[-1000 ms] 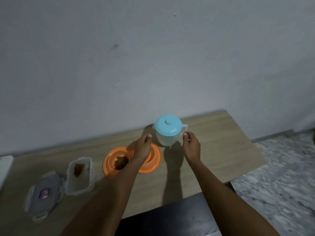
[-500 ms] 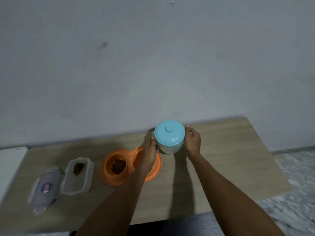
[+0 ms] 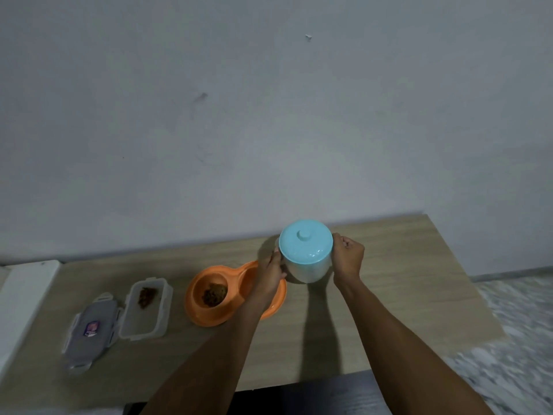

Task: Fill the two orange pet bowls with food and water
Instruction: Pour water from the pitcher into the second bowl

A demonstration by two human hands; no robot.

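Observation:
A white jug with a light blue lid is lifted off the wooden table, above the right end of the orange double pet bowl. My right hand grips the jug's handle on its right side. My left hand holds the jug's left side. The left bowl holds brown food. The right bowl is mostly hidden behind my left hand and forearm.
A clear food container with a little brown food stands left of the bowls, its grey lid lying beside it. A white object sits at the table's left end. A wall rises behind; marbled floor lies to the right.
Both hands closed in on the jug and took hold of it. The jug has risen off the table and now hangs higher, near the right bowl.

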